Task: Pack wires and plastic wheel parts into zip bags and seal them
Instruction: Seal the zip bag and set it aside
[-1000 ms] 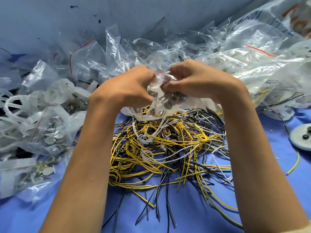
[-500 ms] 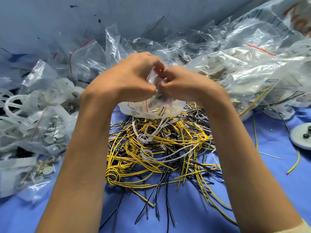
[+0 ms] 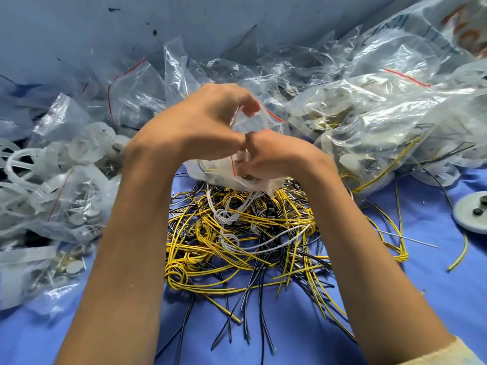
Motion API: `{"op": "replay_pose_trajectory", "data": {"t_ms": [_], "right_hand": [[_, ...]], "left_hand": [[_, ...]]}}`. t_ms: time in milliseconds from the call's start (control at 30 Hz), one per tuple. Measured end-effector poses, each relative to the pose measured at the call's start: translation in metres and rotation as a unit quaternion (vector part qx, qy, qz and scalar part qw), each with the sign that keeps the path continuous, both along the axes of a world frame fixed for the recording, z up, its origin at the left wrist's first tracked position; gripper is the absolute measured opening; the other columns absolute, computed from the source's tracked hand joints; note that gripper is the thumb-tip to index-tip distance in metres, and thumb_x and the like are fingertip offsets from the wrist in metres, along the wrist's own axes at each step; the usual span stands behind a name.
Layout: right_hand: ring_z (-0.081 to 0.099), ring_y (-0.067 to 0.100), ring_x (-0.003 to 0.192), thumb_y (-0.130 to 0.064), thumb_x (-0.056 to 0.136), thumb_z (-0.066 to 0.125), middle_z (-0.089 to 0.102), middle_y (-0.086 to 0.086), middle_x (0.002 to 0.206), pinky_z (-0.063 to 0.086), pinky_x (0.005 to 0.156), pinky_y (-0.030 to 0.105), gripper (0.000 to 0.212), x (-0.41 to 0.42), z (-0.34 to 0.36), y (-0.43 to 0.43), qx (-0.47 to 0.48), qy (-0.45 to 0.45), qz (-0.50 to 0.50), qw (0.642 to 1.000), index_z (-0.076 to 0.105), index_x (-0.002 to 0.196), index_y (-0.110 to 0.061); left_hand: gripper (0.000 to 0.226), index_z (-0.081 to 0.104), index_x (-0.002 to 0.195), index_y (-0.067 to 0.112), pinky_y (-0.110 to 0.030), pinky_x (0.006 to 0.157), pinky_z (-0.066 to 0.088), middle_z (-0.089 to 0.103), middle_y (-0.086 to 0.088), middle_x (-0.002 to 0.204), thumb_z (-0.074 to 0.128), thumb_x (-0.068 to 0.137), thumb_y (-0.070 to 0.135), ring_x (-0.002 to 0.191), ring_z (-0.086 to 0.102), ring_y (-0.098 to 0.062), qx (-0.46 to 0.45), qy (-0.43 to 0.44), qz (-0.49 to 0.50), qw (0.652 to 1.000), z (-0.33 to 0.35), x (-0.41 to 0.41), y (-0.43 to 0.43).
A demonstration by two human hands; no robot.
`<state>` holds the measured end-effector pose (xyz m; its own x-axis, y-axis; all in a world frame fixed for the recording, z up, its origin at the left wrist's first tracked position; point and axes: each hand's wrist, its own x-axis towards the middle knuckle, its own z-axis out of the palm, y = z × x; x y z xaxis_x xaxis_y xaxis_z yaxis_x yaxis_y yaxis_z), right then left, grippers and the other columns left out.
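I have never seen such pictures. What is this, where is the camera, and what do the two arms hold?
There is no machine here: these are a person's two bare arms. The camera sits on the person's head and looks forward and down, so the arms enter from below. The left hand and the right hand both grip one small clear zip bag with a red strip, just above a tangled pile of yellow, black and white wires. All lies on a blue surface. On the left are bags with small parts; behind and to the right is a heap of clear bags. A grey disc lies at the right edge.
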<state>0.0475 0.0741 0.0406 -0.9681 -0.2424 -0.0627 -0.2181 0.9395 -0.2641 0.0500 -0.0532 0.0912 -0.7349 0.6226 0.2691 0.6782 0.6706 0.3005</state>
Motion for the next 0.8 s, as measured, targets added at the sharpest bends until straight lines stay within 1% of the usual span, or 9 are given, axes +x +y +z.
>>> {"op": "replay_pose_trajectory", "data": {"t_ms": [100, 167, 233, 333, 400, 467, 533, 667, 800], "right_hand": [[0.05, 0.016, 0.065, -0.014, 0.084, 0.052, 0.047, -0.005, 0.067, 0.037, 0.047, 0.021, 0.015, -0.006, -0.002, 0.0, -0.147, 0.038, -0.047, 0.987, 0.043, 0.073, -0.019], [0.047, 0.005, 0.059, -0.01, 0.082, 0.053, 0.05, -0.006, 0.066, 0.034, 0.043, 0.008, 0.017, -0.007, 0.0, -0.004, -0.264, 0.108, -0.088, 0.954, 0.051, 0.091, -0.024], [0.051, 0.007, 0.069, -0.012, 0.083, 0.055, 0.058, -0.004, 0.081, 0.039, 0.055, 0.009, 0.037, -0.007, 0.001, -0.003, -0.286, 0.087, -0.074, 0.951, 0.049, 0.119, -0.019], [0.052, 0.016, 0.092, -0.029, 0.091, 0.053, 0.055, -0.001, 0.104, 0.041, 0.078, 0.023, 0.053, -0.001, 0.002, 0.0, -0.158, -0.082, 0.037, 0.983, 0.034, 0.139, -0.016], [0.048, 0.019, 0.116, -0.034, 0.094, 0.047, 0.051, 0.002, 0.131, 0.03, 0.087, 0.019, 0.059, 0.0, 0.002, 0.004, -0.061, -0.09, 0.07, 0.992, 0.024, 0.147, -0.023], [0.036, 0.018, 0.135, -0.034, 0.096, 0.045, 0.036, 0.0, 0.151, 0.027, 0.096, 0.02, 0.059, -0.001, 0.002, 0.006, -0.022, -0.066, 0.066, 0.995, 0.021, 0.149, -0.029], [0.035, 0.022, 0.136, -0.031, 0.097, 0.045, 0.035, 0.003, 0.151, 0.03, 0.106, 0.028, 0.055, -0.003, -0.002, 0.001, 0.003, -0.038, 0.051, 0.998, 0.025, 0.148, -0.03], [0.044, 0.029, 0.127, -0.021, 0.096, 0.044, 0.044, 0.014, 0.138, 0.038, 0.103, 0.035, 0.046, -0.011, -0.015, -0.009, 0.012, 0.03, 0.009, 0.999, 0.038, 0.142, -0.018], [0.031, 0.021, 0.139, -0.032, 0.099, 0.038, 0.028, -0.001, 0.155, 0.026, 0.112, 0.032, 0.052, -0.009, -0.013, 0.003, 0.026, -0.064, 0.051, 0.996, 0.023, 0.149, -0.034]], "left_hand": [[0.046, 0.059, 0.121, 0.012, 0.002, 0.053, 0.029, 0.034, 0.02, 0.066, 0.055, 0.077, 0.002, 0.062, 0.047, 0.009, 0.004, -0.001, 0.012, 1.0, 0.001, -0.001, -0.002], [0.045, 0.06, 0.12, 0.013, 0.004, 0.054, 0.029, 0.034, 0.019, 0.065, 0.055, 0.077, 0.004, 0.055, 0.041, 0.025, 0.016, -0.004, 0.015, 1.0, 0.003, -0.001, -0.004], [0.044, 0.06, 0.12, 0.014, 0.003, 0.053, 0.03, 0.034, 0.019, 0.064, 0.056, 0.077, 0.004, 0.055, 0.04, 0.027, 0.026, -0.003, 0.015, 1.0, 0.003, -0.002, -0.004], [0.046, 0.06, 0.12, 0.016, 0.004, 0.052, 0.029, 0.033, 0.02, 0.064, 0.059, 0.076, 0.003, 0.054, 0.039, 0.028, 0.024, -0.005, 0.019, 1.0, 0.003, -0.001, -0.005], [0.048, 0.059, 0.12, 0.018, 0.004, 0.054, 0.029, 0.034, 0.02, 0.065, 0.057, 0.075, 0.0, 0.056, 0.039, 0.029, 0.018, -0.01, 0.02, 1.0, 0.003, 0.0, -0.005], [0.051, 0.059, 0.121, 0.019, 0.004, 0.055, 0.029, 0.034, 0.02, 0.065, 0.056, 0.074, -0.001, 0.057, 0.039, 0.029, 0.016, -0.01, 0.019, 1.0, 0.003, 0.0, -0.005], [0.053, 0.059, 0.121, 0.021, 0.005, 0.054, 0.029, 0.033, 0.021, 0.064, 0.055, 0.074, -0.002, 0.057, 0.039, 0.03, 0.02, -0.01, 0.018, 1.0, 0.003, -0.001, -0.005], [0.055, 0.064, 0.117, 0.024, 0.004, 0.055, 0.029, 0.038, 0.019, 0.062, 0.051, 0.074, -0.007, 0.058, 0.04, 0.028, 0.033, -0.002, 0.0, 0.999, 0.003, -0.001, -0.007], [0.055, 0.072, 0.096, 0.032, -0.001, 0.059, 0.031, 0.063, 0.008, 0.108, 0.044, 0.073, -0.01, 0.064, 0.045, 0.018, 0.036, -0.003, -0.01, 0.999, 0.002, -0.003, -0.006]]}}
